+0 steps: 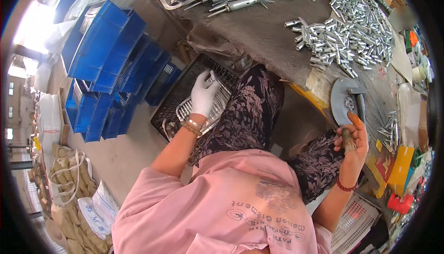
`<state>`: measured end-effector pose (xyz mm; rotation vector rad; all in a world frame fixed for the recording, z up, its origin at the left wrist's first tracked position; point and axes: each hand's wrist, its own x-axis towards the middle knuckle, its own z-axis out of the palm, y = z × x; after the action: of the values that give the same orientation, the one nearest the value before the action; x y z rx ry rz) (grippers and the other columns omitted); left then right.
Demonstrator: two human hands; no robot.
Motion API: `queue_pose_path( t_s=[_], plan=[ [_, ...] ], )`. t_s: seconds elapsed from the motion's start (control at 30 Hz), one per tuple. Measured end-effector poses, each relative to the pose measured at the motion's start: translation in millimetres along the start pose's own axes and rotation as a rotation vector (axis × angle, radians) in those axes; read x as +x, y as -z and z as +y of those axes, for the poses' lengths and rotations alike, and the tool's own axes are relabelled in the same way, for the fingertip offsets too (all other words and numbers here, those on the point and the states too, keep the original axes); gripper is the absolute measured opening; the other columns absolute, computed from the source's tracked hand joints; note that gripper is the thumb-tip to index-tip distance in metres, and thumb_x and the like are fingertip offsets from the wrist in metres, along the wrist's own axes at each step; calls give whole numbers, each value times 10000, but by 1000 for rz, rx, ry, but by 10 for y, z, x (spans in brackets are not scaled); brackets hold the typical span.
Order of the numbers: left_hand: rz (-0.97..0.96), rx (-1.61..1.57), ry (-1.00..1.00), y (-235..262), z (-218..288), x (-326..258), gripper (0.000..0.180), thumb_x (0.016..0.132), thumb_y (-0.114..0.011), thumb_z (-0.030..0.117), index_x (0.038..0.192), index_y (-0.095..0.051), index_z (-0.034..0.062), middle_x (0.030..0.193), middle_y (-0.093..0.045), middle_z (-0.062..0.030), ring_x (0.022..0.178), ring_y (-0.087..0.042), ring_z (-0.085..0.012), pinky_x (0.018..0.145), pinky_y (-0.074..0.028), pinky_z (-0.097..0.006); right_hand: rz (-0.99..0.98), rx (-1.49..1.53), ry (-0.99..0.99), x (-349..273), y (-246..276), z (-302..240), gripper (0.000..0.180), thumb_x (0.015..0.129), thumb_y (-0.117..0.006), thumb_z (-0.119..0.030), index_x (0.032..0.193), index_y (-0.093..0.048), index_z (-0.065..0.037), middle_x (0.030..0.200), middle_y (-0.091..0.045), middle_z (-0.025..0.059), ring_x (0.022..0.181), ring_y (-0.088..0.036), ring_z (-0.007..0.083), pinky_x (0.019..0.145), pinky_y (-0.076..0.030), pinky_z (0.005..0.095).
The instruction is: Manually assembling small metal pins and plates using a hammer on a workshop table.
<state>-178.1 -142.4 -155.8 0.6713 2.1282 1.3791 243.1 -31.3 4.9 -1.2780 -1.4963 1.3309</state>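
Crate (178,89) of rods (216,107) sits low, left of the bench (273,25). Over the rods, also left of the bench, the gloved left hand (204,95) seems to pinch a small tube (213,75), fingers drawn narrow. Near the bench's edge, by a disc (339,100), the right hand (355,139) is half curled; whether it holds anything I can't tell. Heaped tubes (354,41) lie on the bench; blue bins (99,39) stand left of it.

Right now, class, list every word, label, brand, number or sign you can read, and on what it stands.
Shirt: dark lettering, upside down; words not copied here.
White sack: blue characters; not copied here.
Yellow sticker: any marks too small to read.
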Motion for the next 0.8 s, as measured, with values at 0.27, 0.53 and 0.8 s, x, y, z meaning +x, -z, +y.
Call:
queue_pose_path(
  t_s=[0.27,0.53,0.8],
  plan=[
    [132,201,194,42,-1595,266,674,975,-775,137,1579,-511,1,1099,-754,-150,808,-692,-160,695,-570,-333,-8,3,17,17,-47,20,452,1036,-581,8,1483,-618,-49,1038,-714,27,728,-638,38,622,-499,175],
    [196,157,242,-197,-1729,483,651,912,-838,245,1479,-608,23,1066,-772,-185,905,-750,-281,828,-587,-405,10,-19,26,-22,-51,27,445,1041,-572,4,1480,-619,-44,1037,-711,27,719,-635,36,625,-498,172],
    [213,161,186,-86,-1480,597,575,996,-751,224,1491,-586,-17,1177,-774,-232,1023,-759,-330,942,-575,-409,30,-3,23,7,-21,65,443,1040,-569,18,1477,-620,-37,1043,-710,33,723,-636,41,629,-507,185]
  ],
)
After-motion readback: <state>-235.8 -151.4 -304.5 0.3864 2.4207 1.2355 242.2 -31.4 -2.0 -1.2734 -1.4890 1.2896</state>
